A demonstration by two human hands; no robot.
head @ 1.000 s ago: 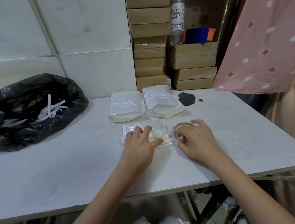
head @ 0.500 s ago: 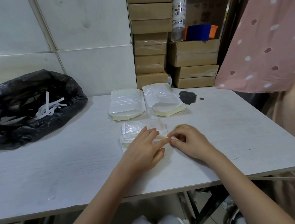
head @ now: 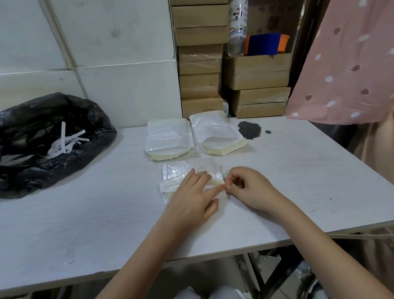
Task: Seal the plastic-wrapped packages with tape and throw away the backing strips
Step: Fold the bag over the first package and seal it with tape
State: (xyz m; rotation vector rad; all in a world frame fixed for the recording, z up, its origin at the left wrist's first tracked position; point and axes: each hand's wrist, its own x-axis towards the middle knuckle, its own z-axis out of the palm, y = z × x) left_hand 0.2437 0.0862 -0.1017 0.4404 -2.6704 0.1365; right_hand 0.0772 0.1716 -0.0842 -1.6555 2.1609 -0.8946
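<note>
A small plastic-wrapped package (head: 183,174) lies in the middle of the white table (head: 78,217). My left hand (head: 190,201) presses flat on it with straight fingers, the index tip at its right edge. My right hand (head: 248,190) has curled fingers and pinches a thin piece of tape right at that edge, touching my left index tip. The tape roll is hidden behind my right hand. Two larger wrapped packages (head: 168,137) (head: 215,131) lie side by side further back.
An open black rubbish bag (head: 37,143) with white backing strips (head: 63,143) sits at the table's left. Stacked cardboard boxes (head: 200,78) and a plastic bottle (head: 236,21) stand behind. Pink dotted cloth (head: 353,54) hangs at the right. A dark stain (head: 249,128) marks the table.
My right hand left the tape roll's top and came left to the package's edge, now pinching beside my left index finger. My left hand slid slightly towards me on the package.
</note>
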